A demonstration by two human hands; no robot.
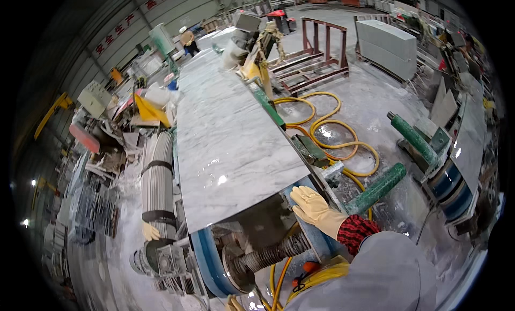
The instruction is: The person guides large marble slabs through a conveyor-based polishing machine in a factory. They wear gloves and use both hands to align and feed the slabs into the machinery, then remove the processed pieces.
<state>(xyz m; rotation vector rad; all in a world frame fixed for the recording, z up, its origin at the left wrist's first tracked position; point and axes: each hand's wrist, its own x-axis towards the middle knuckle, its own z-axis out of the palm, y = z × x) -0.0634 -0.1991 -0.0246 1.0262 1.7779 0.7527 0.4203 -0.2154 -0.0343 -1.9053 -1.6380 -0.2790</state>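
Note:
A long grey-white marble slab (230, 145) lies on a machine bed with a blue frame (206, 257). My right hand (316, 206), in a cream rubber glove with a red-and-black checked cuff, is beside the slab's near right corner, fingers stretched out over the blue frame; whether it touches the slab I cannot tell. At the lower edge, only a small part of a cream glove (234, 304) shows, apparently my left hand, its fingers mostly cut off. Another cream glove (151, 231) rests by the motor at the left, with no arm visible.
A threaded shaft (273, 254) runs below the slab's near end. Yellow hoses (348, 145) coil on the wet floor at right, near green cylinders (378, 187). Beyond stand a rusty metal rack (324, 51) and a pale block (386, 45). A person (188, 40) stands far back.

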